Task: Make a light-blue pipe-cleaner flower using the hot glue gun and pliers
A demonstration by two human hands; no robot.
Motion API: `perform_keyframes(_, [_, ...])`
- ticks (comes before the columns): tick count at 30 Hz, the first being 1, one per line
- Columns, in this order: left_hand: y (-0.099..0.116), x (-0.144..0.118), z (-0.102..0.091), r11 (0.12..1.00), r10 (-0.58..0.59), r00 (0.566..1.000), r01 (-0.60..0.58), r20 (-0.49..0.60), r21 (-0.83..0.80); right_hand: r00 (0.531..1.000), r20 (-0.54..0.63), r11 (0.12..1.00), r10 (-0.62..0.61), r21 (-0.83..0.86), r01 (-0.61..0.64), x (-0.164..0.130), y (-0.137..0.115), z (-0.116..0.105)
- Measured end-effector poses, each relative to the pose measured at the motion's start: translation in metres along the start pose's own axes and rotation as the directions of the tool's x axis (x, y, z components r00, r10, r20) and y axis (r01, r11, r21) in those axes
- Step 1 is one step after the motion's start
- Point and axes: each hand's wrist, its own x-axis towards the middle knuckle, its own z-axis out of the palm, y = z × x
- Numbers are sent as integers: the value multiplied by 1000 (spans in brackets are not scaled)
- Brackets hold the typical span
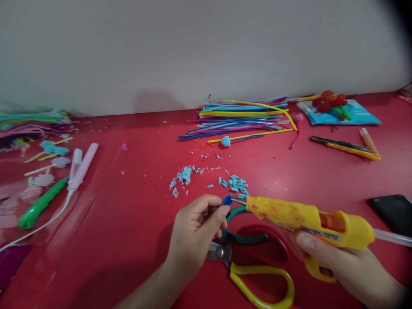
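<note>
My left hand (201,227) pinches a small dark blue fuzzy piece (228,199) between thumb and fingertips. Wrapped round the handle of a yellow hot glue gun (286,214) is my right hand (337,262). The gun's metal nozzle points left and meets or nearly meets the blue piece; contact is hard to tell. A clear glue stick (392,237) sticks out of its back end. Below both hands lie scissors with yellow handles (262,274), partly hidden by my left hand, along with a teal handle (246,238). Short light blue cut pieces (236,184) lie just beyond the nozzle.
Light blue fluff (184,176) and a pile of pipe cleaners (241,116) lie farther back. At left are a pink hair-straightener-like tool (83,167) with a white cord and a green handle (43,204). A utility knife (346,148) and black phone-like object (394,214) are at right.
</note>
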Motion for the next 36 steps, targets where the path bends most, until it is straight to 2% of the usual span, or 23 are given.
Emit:
perform_keyframes(3, [-1, 0, -1, 999, 32, 999, -32, -3, 26, 999, 21, 998, 49, 28, -50, -1, 6, -1])
perform_keyframes(5, [-1, 1, -1, 997, 63, 998, -63, -3, 44, 999, 32, 1000, -8, 14, 7, -1, 12, -2])
perform_keyframes(7, [0, 1, -1, 997, 71, 997, -71, 0, 37, 996, -4, 995, -94, -44, 94, 1, 17, -4])
perform_keyframes(11, [2, 4, -1, 1000, -9, 1000, 9, -1, -28, 983, -20, 978, -183, -103, 180, 15, 18, -9])
perform_keyframes(15, [1, 6, -1, 999, -33, 999, 33, 4, -18, 990, -33, 979, -140, -157, 133, 40, 14, -15])
perform_keyframes(18, [-5, 7, -2, 997, 5, 997, -10, 71, 83, 991, -69, 958, -117, -271, 94, 56, 19, -21])
perform_keyframes(20, [-10, 8, -1, 973, 103, 986, -128, 132, 193, 988, -125, 890, -93, -456, 26, 63, 25, -25])
perform_keyframes(22, [-15, 8, 2, 930, 186, 967, -230, 174, 288, 982, -172, 772, -78, -634, -50, 69, 31, -26])
perform_keyframes(23, [-17, 8, 3, 909, 204, 959, -260, 195, 327, 980, -184, 688, -80, -722, -80, 72, 33, -26])
perform_keyframes(26, [-20, 8, 8, 871, 197, 945, -290, 261, 396, 979, -183, 510, -94, -853, -111, 77, 37, -24])
perform_keyframes(29, [-22, 8, 10, 862, 196, 936, -307, 293, 403, 979, -173, 424, -109, -899, -112, 78, 36, -20])
perform_keyframes(33, [-22, 9, 10, 883, 162, 948, -263, 274, 388, 971, -180, 320, -160, -940, -122, 73, 26, -19])
perform_keyframes(34, [-22, 9, 10, 891, 153, 951, -251, 270, 378, 966, -167, 312, -197, -945, -99, 72, 23, -18])
perform_keyframes(36, [-20, 8, 11, 903, 137, 952, -233, 272, 361, 950, -41, 330, -308, -942, 66, 69, 16, -15])
